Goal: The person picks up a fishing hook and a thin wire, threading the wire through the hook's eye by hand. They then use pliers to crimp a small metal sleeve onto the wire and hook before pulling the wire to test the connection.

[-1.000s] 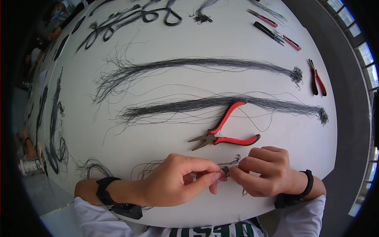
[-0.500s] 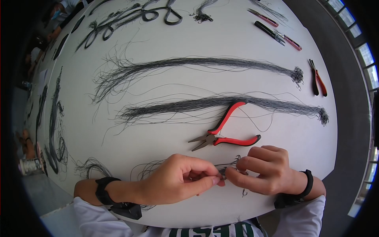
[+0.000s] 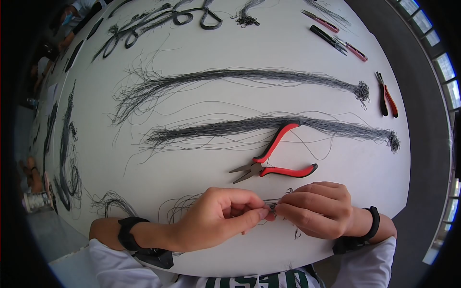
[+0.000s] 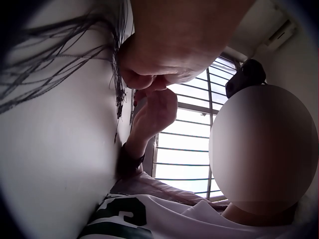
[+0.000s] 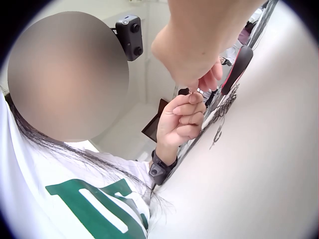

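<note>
My left hand (image 3: 216,221) pinches a small bundle of thin dark strands between thumb and index finger, low in the middle of the head view. The strands (image 3: 180,204) fan out behind it on the table. My right hand (image 3: 317,209) meets it from the right, thumb and fingertips pinching at the same spot and hiding most of it. Small hook-shaped ends (image 3: 297,235) stick out below the right fingers. In the right wrist view a hooked end (image 5: 217,135) hangs under the bundle, beside the curled left fingers (image 5: 189,118).
Red-handled pliers (image 3: 274,144) lie spread just beyond my hands, one handle over a long strand bundle (image 3: 230,126). Another bundle (image 3: 240,75) lies behind it. Smaller pliers (image 3: 382,98) and cutters (image 3: 326,39) are at the right. Coiled strands (image 3: 66,144) lie left.
My right index finger reached left toward the bundle half a second ago; now the right fingers lie closer together over it. The left hand keeps its pinch in nearly the same place.
</note>
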`<state>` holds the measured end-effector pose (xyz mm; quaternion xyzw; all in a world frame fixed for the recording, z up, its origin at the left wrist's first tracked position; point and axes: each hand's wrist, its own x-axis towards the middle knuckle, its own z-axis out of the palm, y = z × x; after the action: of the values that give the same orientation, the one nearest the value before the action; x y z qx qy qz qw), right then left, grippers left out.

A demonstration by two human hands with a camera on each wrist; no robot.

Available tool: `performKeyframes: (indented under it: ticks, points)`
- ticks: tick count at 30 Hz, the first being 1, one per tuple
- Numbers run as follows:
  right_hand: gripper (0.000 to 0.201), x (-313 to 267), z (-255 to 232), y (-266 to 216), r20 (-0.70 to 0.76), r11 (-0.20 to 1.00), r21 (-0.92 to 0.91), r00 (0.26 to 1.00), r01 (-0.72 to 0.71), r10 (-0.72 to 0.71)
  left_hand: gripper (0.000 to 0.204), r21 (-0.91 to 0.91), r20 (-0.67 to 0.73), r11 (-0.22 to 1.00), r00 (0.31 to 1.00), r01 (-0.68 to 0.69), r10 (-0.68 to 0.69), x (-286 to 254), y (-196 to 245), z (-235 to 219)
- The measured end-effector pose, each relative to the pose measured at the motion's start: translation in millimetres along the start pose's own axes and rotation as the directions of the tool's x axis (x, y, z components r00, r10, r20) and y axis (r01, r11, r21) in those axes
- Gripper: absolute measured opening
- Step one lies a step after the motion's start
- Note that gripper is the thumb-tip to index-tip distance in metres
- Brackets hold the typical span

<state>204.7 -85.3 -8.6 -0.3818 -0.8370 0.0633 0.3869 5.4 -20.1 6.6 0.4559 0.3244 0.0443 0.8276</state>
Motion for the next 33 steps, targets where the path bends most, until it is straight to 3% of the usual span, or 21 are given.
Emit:
performKeyframes:
  ticks: [8,10,13,15,23,26,28,30,32,33]
  points:
    - [0.018,1.3,-1.9,0.2,0.007,0.999,0.025,1.000,0.023,-0.023,0.017,-0.057,0.099,0.991,0.989,0.120,-0.114,0.5,8.1,-7.8]
    - [0.014,0.4,0.9,-0.2,-0.047,1.000,0.013,0.999,0.024,-0.024,0.017,-0.052,0.114,0.988,0.984,0.146,-0.139,0.7,6.7,-8.5]
    - [0.017,-0.8,-3.3,-2.9,0.014,1.000,-0.026,1.000,0.001,-0.001,0.016,-0.079,0.101,0.995,0.994,0.060,-0.052,-2.0,-1.6,-5.5]
    - [0.016,0.8,-3.7,-5.3,0.008,0.999,-0.040,1.000,0.000,0.000,0.012,0.035,0.005,0.997,0.997,-0.075,0.075,-4.6,-6.8,-2.1]
    - [0.017,4.8,3.0,-3.0,-0.027,0.998,-0.055,1.000,0.009,-0.010,0.008,0.297,-0.078,0.922,0.956,-0.249,0.284,-5.5,-8.3,2.0]
    - [0.023,7.7,1.0,-2.1,-0.006,0.999,0.003,0.999,-0.039,0.039,0.009,0.326,-0.113,0.899,0.932,-0.292,0.344,-5.1,-8.7,2.5]
    - [0.026,12.8,-2.4,2.1,-0.054,0.973,0.027,0.972,-0.229,0.230,0.010,0.300,-0.142,0.905,0.924,-0.301,0.354,-5.5,-8.0,2.2]
    - [0.034,11.4,-8.3,7.2,-0.027,0.958,-0.081,0.962,-0.274,0.273,0.011,0.199,-0.188,0.943,0.934,-0.266,0.303,-5.9,-5.4,1.2]
    - [0.033,12.8,-10.3,8.1,0.097,0.878,-0.323,0.911,-0.353,0.402,0.012,0.177,-0.200,0.939,0.924,-0.294,0.326,-5.7,-4.8,-0.2]
    - [0.031,11.7,-8.1,7.6,0.136,0.868,-0.324,0.889,-0.377,0.437,0.013,0.154,-0.213,0.936,0.915,-0.316,0.344,-5.8,-4.9,-0.8]
